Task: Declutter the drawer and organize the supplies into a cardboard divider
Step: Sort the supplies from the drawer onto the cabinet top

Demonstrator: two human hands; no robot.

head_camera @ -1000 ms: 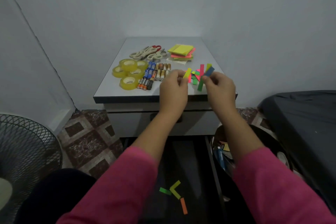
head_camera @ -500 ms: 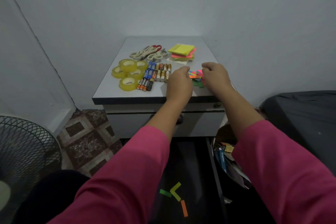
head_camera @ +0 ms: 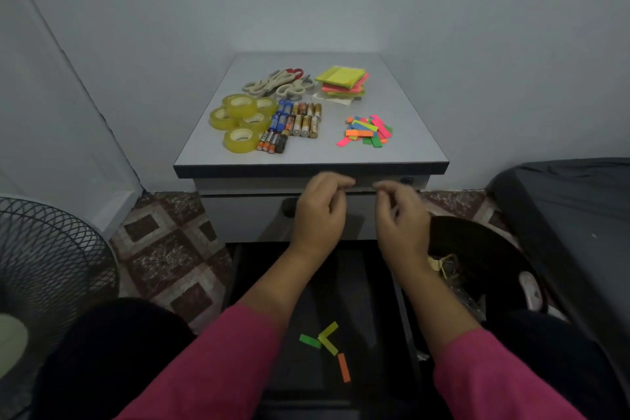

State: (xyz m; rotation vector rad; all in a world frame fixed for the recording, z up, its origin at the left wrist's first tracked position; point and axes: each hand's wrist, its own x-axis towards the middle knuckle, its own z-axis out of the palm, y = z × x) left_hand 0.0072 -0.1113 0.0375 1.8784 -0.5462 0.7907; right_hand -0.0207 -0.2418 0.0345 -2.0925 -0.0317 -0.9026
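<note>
There is just one view, from a camera worn on the person's head. It looks forward and down with a wide lens, so the walls bend at the edges. The desk (head_camera: 402, 106) sits in the middle, a little way off, and its whole top shows. The left hand (head_camera: 318, 211) and the right hand (head_camera: 400, 215) are nearer, below the desk's front edge. The pink sleeves (head_camera: 218, 365) are closest, at the bottom. A fan (head_camera: 44, 269) shows at the left edge and a bed (head_camera: 572, 201) at the right.

— What's lying on the grey table (head_camera: 402, 106)?
— Yellow tape rolls (head_camera: 242, 120), batteries (head_camera: 296, 123), scissors (head_camera: 276, 82), neon sticky-note pads (head_camera: 342, 81), a heap of coloured paper strips (head_camera: 367, 131).
— And the dark open drawer (head_camera: 358, 283)?
— Four loose strips (head_camera: 329, 344) are lying inside.
</note>
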